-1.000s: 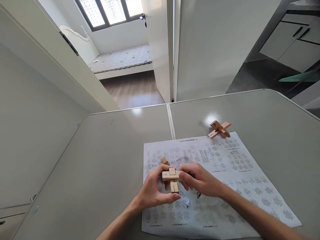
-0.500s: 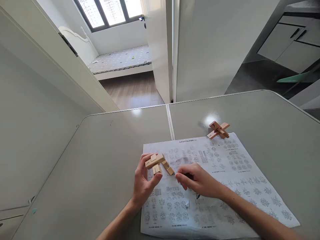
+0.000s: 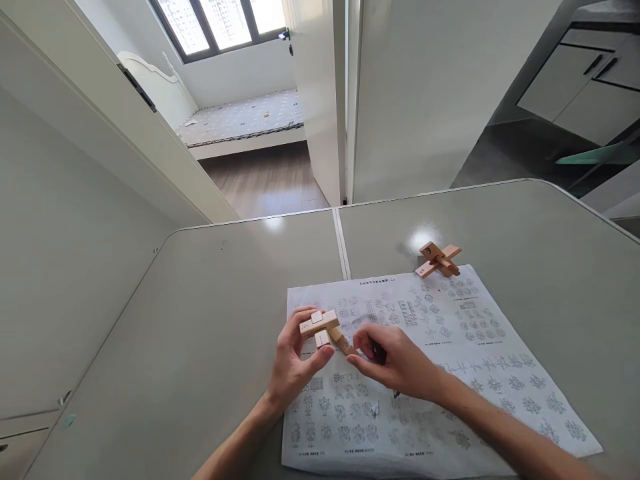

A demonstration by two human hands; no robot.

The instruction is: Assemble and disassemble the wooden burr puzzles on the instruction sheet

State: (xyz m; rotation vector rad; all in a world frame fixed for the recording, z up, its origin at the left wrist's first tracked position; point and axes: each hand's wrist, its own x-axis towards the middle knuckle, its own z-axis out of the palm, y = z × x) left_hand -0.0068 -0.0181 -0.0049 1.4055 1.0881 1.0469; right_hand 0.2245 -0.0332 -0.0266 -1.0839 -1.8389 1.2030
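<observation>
My left hand (image 3: 293,368) holds a partly joined wooden burr puzzle (image 3: 320,324) of pale notched bars, above the left part of the paper sheet. Its thumb presses the lower bar, while the fingers curl behind. One notched bar (image 3: 341,338) slants out from the puzzle toward the lower right. At that bar's outer end is my right hand (image 3: 403,362), thumb and bent fingers closed about it. The fingertips partly hide the end of the bar.
Under both hands lies a large creased diagram sheet (image 3: 367,437) on the grey table (image 3: 240,320). Beyond its upper right corner rests a second, redder crossed wooden puzzle (image 3: 439,260) with marked bars. A small dark object (image 3: 397,394) shows below my right hand.
My left hand has shifted slightly right with the puzzle. My right thumb and fingers, apart from the slanting bar before, now meet its end.
</observation>
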